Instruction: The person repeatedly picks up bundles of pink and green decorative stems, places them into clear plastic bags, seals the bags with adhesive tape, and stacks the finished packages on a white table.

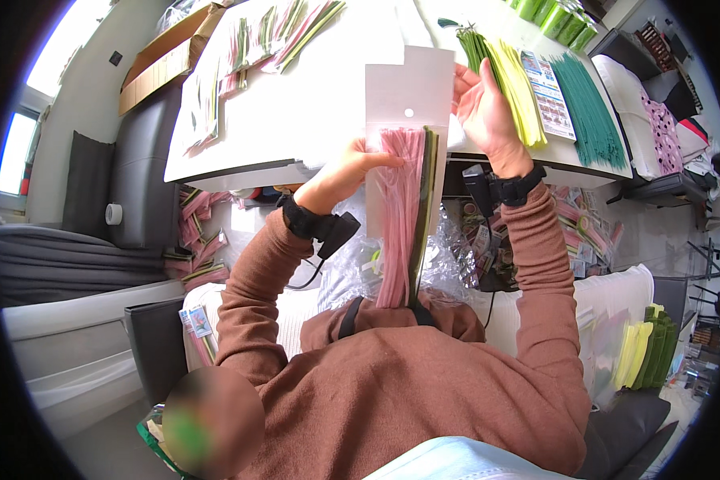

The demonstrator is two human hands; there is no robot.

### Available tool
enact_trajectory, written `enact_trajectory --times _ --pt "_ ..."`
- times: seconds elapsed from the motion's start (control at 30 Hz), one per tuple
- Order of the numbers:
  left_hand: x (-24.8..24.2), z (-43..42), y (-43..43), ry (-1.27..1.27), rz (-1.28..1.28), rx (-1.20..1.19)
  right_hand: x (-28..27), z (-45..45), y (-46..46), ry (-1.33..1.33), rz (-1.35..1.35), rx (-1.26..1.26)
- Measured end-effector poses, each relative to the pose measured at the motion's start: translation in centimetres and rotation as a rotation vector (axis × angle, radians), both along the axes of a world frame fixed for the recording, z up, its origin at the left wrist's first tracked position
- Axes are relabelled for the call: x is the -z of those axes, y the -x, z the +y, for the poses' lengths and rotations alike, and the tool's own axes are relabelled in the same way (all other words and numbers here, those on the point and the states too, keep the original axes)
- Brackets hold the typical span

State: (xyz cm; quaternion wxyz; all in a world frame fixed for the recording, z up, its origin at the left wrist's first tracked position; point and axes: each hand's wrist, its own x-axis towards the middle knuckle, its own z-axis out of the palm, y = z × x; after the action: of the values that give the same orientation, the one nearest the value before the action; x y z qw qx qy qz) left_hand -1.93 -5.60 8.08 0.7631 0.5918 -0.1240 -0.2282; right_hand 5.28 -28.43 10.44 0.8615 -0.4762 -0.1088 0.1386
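Observation:
My left hand (360,165) grips a clear plastic bag at its left edge, thumb across the front. Inside the bag is a bundle of pink fuzzy stems (399,228), with dark green and olive stems (427,204) along its right side. A pale flap with a round hole (411,90) rises above the bundle. My right hand (480,111) is beside the flap's right edge, palm turned up and fingers apart; whether its fingertips touch the flap cannot be told. Right of it on the white table lie yellow stems (519,90), a printed card pack (549,99) and teal stems (588,111).
Filled bags of stems (246,48) lie at the table's (312,114) left. Green packs (561,24) stand at the far right. A cardboard box (162,66) sits beyond the left edge. Pink packs (201,234) lie below the table on both sides. Crumpled clear plastic (456,252) covers the lap area.

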Motion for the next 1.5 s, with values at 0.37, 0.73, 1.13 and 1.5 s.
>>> enact_trajectory --times 0.37,0.73,1.13,1.5 --pt "2.7 0.9 0.0 0.054 -0.109 -0.043 3.0 4.9 10.1 0.299 -0.291 0.254" --pt "3.6 1.2 1.8 0.5 0.431 -0.108 6.8 5.3 10.9 0.386 -0.113 0.3" --pt "3.4 -0.4 1.8 -0.187 -0.275 -0.34 6.5 5.3 10.6 0.379 -0.287 0.258" --pt "4.6 -3.6 4.2 -0.029 -0.416 -0.531 7.3 3.6 11.7 0.295 -0.09 0.203"
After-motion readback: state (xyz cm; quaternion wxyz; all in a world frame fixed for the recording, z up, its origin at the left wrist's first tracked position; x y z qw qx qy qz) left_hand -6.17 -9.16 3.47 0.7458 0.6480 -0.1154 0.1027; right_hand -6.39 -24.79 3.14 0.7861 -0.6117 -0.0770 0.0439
